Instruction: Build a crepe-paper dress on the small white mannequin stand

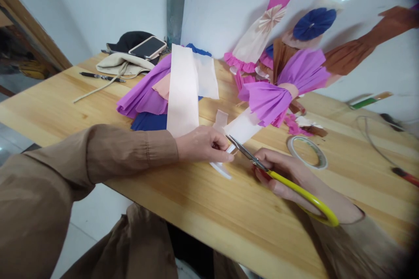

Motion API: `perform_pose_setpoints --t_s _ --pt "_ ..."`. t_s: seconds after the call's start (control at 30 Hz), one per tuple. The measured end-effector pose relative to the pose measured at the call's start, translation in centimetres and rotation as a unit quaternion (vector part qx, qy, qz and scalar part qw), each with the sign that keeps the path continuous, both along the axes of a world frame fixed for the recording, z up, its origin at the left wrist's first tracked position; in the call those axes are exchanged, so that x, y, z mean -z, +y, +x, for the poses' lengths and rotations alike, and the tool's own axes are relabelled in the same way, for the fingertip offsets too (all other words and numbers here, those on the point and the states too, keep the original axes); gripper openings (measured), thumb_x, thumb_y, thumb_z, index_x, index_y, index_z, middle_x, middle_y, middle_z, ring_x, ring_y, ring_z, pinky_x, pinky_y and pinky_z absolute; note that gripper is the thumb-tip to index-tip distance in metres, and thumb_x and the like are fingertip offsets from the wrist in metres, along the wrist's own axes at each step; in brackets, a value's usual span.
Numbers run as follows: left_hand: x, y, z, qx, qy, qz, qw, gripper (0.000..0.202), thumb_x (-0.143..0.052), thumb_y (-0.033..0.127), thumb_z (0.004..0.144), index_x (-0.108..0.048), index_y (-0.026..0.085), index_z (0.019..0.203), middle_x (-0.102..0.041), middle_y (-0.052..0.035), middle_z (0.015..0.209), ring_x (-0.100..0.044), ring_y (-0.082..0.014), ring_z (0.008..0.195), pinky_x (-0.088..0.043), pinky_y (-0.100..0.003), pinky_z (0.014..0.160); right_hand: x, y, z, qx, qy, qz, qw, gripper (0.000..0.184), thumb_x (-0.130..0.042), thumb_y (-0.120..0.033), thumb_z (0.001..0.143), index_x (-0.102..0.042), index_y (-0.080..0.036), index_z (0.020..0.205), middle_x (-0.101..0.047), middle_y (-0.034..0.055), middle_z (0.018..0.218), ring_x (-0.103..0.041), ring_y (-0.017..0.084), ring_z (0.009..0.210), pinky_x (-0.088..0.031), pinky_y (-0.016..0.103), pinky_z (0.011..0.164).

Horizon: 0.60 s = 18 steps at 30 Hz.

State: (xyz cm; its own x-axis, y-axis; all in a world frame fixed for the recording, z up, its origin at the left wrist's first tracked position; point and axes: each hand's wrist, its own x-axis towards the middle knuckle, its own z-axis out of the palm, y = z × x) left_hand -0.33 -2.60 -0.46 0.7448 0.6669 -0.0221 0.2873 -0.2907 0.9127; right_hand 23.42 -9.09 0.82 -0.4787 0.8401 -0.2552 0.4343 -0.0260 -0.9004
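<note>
My left hand (204, 144) is closed in a pinch on a strip of white crepe paper (240, 126) lying on the wooden table (203, 209). My right hand (294, 178) grips yellow-handled scissors (258, 163), their blades slightly apart and touching the strip beside my left fingers. A curl of white paper (222, 169) lies under my left fingertips. A long peach paper band (181, 91) runs back over purple crepe paper (144, 93).
A tape roll (307, 151) lies right of the scissors. Paper dresses and fans in pink, purple, brown and blue (288, 69) lean on the wall. A phone (148, 46), cloth bag, pen (101, 77) and steel bottle (176, 4) sit at the back left. Cables lie at the far right.
</note>
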Motion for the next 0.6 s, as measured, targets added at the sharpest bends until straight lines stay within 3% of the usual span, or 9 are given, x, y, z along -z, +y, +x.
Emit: perform_pose_setpoints --t_s 0.4,0.6 --pt "-0.2 0.0 -0.1 -0.013 0.021 0.01 1.0 0.036 -0.062 0.027 0.076 -0.04 0.015 0.05 -0.03 0.0076 0.05 -0.03 -0.0043 0.052 -0.022 -0.022 0.052 0.4 0.3 0.3 -0.002 -0.008 0.011 1.0 0.056 -0.059 -0.075 0.077 -0.054 -0.02 0.086 -0.038 -0.0047 0.067 -0.028 0.011 0.06 -0.019 0.027 0.054" --pt "0.1 -0.2 0.0 -0.018 0.019 0.017 1.0 0.035 -0.061 0.028 0.076 -0.041 0.015 0.051 -0.032 0.0073 0.052 -0.031 -0.0047 0.053 -0.022 -0.022 0.053 1.5 0.8 1.1 -0.028 0.001 0.039 0.999 0.041 -0.062 -0.061 0.084 -0.055 -0.02 0.084 -0.039 -0.0048 0.067 -0.029 0.009 0.055 -0.022 0.024 0.048"
